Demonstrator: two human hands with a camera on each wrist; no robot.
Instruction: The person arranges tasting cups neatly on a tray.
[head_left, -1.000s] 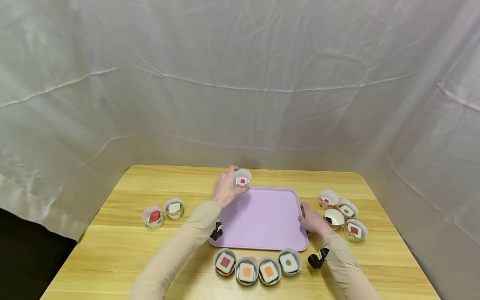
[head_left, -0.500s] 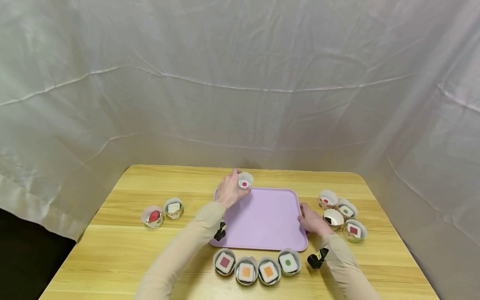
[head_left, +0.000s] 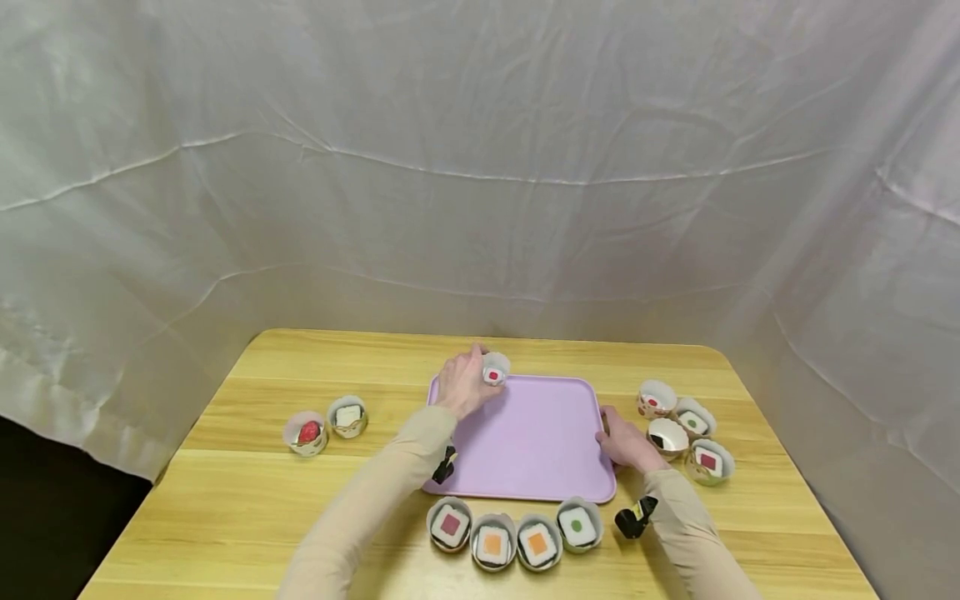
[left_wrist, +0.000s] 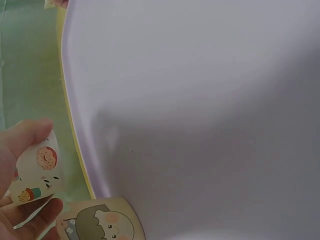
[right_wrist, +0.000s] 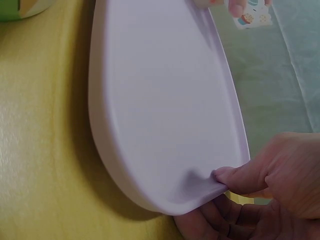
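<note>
My left hand (head_left: 462,385) grips a pale paper baking cup (head_left: 497,367) with a red-centred sushi roll inside, over the far-left part of the lilac tray (head_left: 532,437). In the left wrist view the thumb and fingers hold this cup (left_wrist: 37,172), printed with a doughnut and a cupcake. Below it, a second paper cup (left_wrist: 112,222) with a cartoon face stands at the tray's edge; in the head view I cannot make it out. My right hand (head_left: 628,439) pinches the tray's right rim, thumb (right_wrist: 230,177) on top and fingers beneath.
In front of the tray several cups with sushi rolls (head_left: 492,544) stand in a curved row. Several more cups (head_left: 667,437) cluster right of my right hand. At left are a cup with a red piece (head_left: 307,433) and one with a white piece (head_left: 348,417).
My left hand has moved slightly right and nearer to me, carrying the cup lower over the tray. The right hand has kept its hold on the rim.
</note>
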